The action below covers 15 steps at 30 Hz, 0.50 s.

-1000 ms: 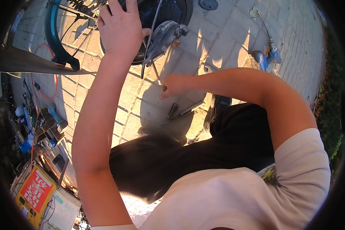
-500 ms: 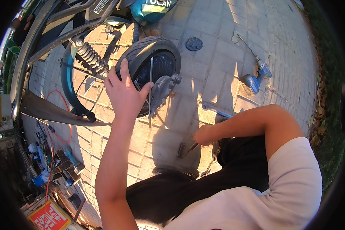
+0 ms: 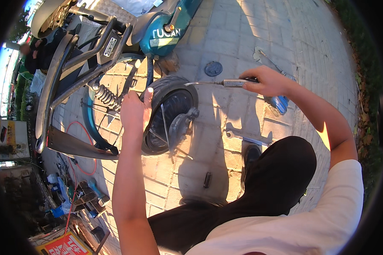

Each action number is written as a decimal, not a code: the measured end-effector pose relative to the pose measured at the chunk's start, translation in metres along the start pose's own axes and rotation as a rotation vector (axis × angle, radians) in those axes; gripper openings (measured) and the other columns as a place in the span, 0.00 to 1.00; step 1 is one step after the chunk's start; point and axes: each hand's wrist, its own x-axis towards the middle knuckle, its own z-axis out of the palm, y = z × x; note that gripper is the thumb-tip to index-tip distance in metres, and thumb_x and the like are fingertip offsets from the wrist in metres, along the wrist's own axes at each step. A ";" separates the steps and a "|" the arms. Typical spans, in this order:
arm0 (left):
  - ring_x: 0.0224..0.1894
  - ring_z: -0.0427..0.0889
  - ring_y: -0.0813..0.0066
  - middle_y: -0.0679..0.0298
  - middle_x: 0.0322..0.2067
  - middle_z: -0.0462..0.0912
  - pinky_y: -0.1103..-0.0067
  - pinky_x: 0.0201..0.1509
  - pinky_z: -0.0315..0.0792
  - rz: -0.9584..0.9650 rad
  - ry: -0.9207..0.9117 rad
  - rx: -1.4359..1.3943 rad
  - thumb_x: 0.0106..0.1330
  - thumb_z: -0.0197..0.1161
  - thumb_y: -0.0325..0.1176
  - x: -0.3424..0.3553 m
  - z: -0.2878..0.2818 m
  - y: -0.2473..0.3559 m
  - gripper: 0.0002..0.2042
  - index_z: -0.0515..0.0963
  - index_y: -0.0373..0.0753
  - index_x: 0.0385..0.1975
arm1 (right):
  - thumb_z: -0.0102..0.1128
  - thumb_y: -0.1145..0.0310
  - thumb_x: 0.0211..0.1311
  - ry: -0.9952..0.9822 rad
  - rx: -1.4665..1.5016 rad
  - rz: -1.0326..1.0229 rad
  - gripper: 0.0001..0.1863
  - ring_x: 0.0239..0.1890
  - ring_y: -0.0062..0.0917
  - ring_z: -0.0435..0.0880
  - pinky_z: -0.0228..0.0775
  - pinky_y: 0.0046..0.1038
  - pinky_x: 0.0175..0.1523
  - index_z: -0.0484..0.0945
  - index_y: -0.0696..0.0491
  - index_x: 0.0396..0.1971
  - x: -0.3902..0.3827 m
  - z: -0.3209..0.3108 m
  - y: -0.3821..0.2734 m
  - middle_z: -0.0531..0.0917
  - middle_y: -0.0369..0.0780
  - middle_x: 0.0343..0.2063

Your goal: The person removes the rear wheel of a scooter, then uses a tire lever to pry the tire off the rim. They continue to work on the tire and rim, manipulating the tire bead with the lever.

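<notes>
My left hand [image 3: 134,111] grips the left side of a black scooter tire [image 3: 161,89], fingers curled over it and thumb along the top. The wheel stands on the paving beside the tipped scooter [image 3: 106,55]. Two thin metal rods [image 3: 165,127] stick out across the wheel's opening, near a grey metal hub part [image 3: 183,127]. In my right hand [image 3: 266,80] is a screwdriver-like tool [image 3: 233,83] with a silver handle and thin shaft. It points left, its tip at the tire's upper right edge; whether it touches, I cannot tell.
An open-ended wrench [image 3: 249,137] and a small dark cylinder [image 3: 207,179] lie on the paving near my legs. Further right is a blue tool [image 3: 278,103]. A dark round disc [image 3: 213,68] lies beyond the wheel. Tools [image 3: 87,195] and an orange hose [image 3: 74,180] are at left.
My right hand has come up from low near the ground to the tire's right, bringing the screwdriver-like tool. My left hand has closed its spread fingers around the tire. The view has shifted.
</notes>
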 end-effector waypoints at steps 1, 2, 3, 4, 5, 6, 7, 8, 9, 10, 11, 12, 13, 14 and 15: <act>0.41 0.78 0.42 0.46 0.36 0.78 0.58 0.45 0.72 0.000 -0.001 -0.001 0.66 0.52 0.63 0.002 0.000 0.004 0.30 0.74 0.33 0.38 | 0.58 0.60 0.58 0.027 0.004 -0.037 0.21 0.32 0.38 0.82 0.72 0.35 0.39 0.80 0.61 0.44 0.006 0.001 0.003 0.83 0.49 0.30; 0.41 0.79 0.43 0.46 0.37 0.78 0.58 0.46 0.73 -0.021 -0.035 0.020 0.66 0.52 0.63 0.002 0.000 0.008 0.31 0.74 0.34 0.39 | 0.58 0.60 0.57 0.002 0.021 -0.028 0.21 0.32 0.38 0.82 0.72 0.35 0.39 0.80 0.60 0.44 0.010 0.003 0.006 0.83 0.49 0.30; 0.42 0.79 0.43 0.47 0.37 0.78 0.58 0.46 0.73 -0.033 -0.043 0.044 0.65 0.51 0.64 0.002 -0.001 0.010 0.32 0.74 0.34 0.39 | 0.58 0.60 0.57 -0.025 0.034 -0.027 0.20 0.32 0.39 0.82 0.72 0.35 0.39 0.80 0.60 0.44 0.014 0.004 0.008 0.83 0.49 0.30; 0.46 0.78 0.44 0.46 0.40 0.78 0.59 0.49 0.73 -0.025 -0.072 0.031 0.65 0.51 0.66 0.003 -0.002 0.012 0.33 0.75 0.36 0.43 | 0.58 0.61 0.57 -0.027 0.057 -0.059 0.20 0.31 0.39 0.82 0.72 0.35 0.39 0.80 0.59 0.44 0.017 0.005 0.010 0.83 0.49 0.29; 0.48 0.78 0.45 0.45 0.42 0.77 0.59 0.51 0.72 -0.041 -0.134 0.023 0.65 0.51 0.65 0.004 -0.003 0.014 0.32 0.76 0.37 0.46 | 0.58 0.61 0.56 -0.032 0.039 -0.067 0.20 0.32 0.40 0.82 0.72 0.36 0.38 0.80 0.58 0.45 0.019 0.005 0.012 0.84 0.49 0.30; 0.50 0.77 0.46 0.44 0.44 0.76 0.60 0.52 0.72 -0.035 -0.154 0.015 0.65 0.52 0.64 0.005 -0.003 0.015 0.31 0.76 0.38 0.48 | 0.59 0.62 0.56 -0.010 0.034 -0.106 0.19 0.32 0.40 0.82 0.72 0.37 0.38 0.80 0.58 0.45 0.021 0.006 0.013 0.84 0.48 0.30; 0.52 0.77 0.48 0.43 0.45 0.75 0.61 0.54 0.72 -0.011 -0.146 0.014 0.66 0.53 0.62 0.005 -0.003 0.016 0.30 0.76 0.38 0.50 | 0.59 0.63 0.56 0.008 0.028 -0.146 0.19 0.32 0.41 0.81 0.72 0.37 0.38 0.80 0.57 0.45 0.023 0.007 0.015 0.84 0.48 0.31; 0.54 0.74 0.47 0.42 0.47 0.74 0.61 0.56 0.70 0.000 -0.161 -0.094 0.66 0.54 0.59 0.007 -0.003 0.017 0.30 0.75 0.34 0.51 | 0.60 0.64 0.56 0.038 -0.015 -0.191 0.19 0.33 0.41 0.81 0.72 0.37 0.38 0.80 0.57 0.46 0.024 0.007 0.016 0.83 0.47 0.31; 0.53 0.75 0.47 0.42 0.46 0.74 0.61 0.56 0.70 0.022 -0.152 -0.102 0.66 0.54 0.58 0.008 -0.003 0.018 0.30 0.75 0.32 0.51 | 0.61 0.65 0.56 0.064 -0.058 -0.238 0.19 0.33 0.41 0.81 0.72 0.37 0.38 0.79 0.56 0.47 0.027 0.008 0.017 0.83 0.46 0.32; 0.53 0.75 0.46 0.42 0.46 0.74 0.61 0.56 0.70 0.037 -0.144 -0.101 0.66 0.54 0.57 0.009 -0.002 0.020 0.30 0.74 0.31 0.50 | 0.63 0.66 0.56 0.079 -0.105 -0.268 0.19 0.33 0.42 0.81 0.72 0.37 0.39 0.79 0.56 0.48 0.029 0.008 0.018 0.82 0.46 0.33; 0.52 0.75 0.45 0.42 0.45 0.74 0.61 0.55 0.70 0.022 -0.164 -0.084 0.66 0.55 0.56 0.009 -0.002 0.021 0.30 0.74 0.29 0.50 | 0.63 0.66 0.56 0.094 -0.129 -0.290 0.19 0.32 0.42 0.81 0.72 0.38 0.38 0.79 0.55 0.48 0.031 0.009 0.019 0.81 0.45 0.32; 0.51 0.75 0.45 0.42 0.45 0.74 0.62 0.55 0.70 -0.002 -0.186 -0.102 0.66 0.55 0.53 0.009 -0.003 0.022 0.30 0.74 0.26 0.48 | 0.64 0.66 0.56 0.097 -0.158 -0.297 0.19 0.32 0.43 0.81 0.72 0.38 0.38 0.79 0.53 0.48 0.032 0.010 0.018 0.81 0.44 0.32; 0.51 0.75 0.45 0.42 0.45 0.74 0.62 0.55 0.71 -0.018 -0.196 -0.089 0.66 0.55 0.55 0.008 -0.003 0.024 0.30 0.74 0.26 0.47 | 0.65 0.66 0.55 0.122 -0.182 -0.315 0.19 0.31 0.43 0.80 0.72 0.39 0.37 0.79 0.52 0.48 0.033 0.011 0.017 0.80 0.44 0.31; 0.51 0.76 0.46 0.42 0.45 0.74 0.61 0.54 0.71 -0.045 -0.203 -0.066 0.65 0.55 0.56 0.007 -0.003 0.026 0.31 0.74 0.26 0.47 | 0.65 0.66 0.55 0.095 -0.205 -0.295 0.19 0.31 0.43 0.80 0.72 0.39 0.37 0.79 0.51 0.48 0.033 0.011 0.016 0.79 0.43 0.31; 0.50 0.76 0.46 0.42 0.45 0.74 0.61 0.54 0.71 -0.057 -0.180 -0.048 0.65 0.56 0.57 0.007 -0.004 0.027 0.32 0.75 0.27 0.46 | 0.65 0.66 0.55 0.090 -0.225 -0.285 0.19 0.31 0.42 0.80 0.72 0.39 0.37 0.80 0.51 0.48 0.034 0.012 0.013 0.79 0.43 0.30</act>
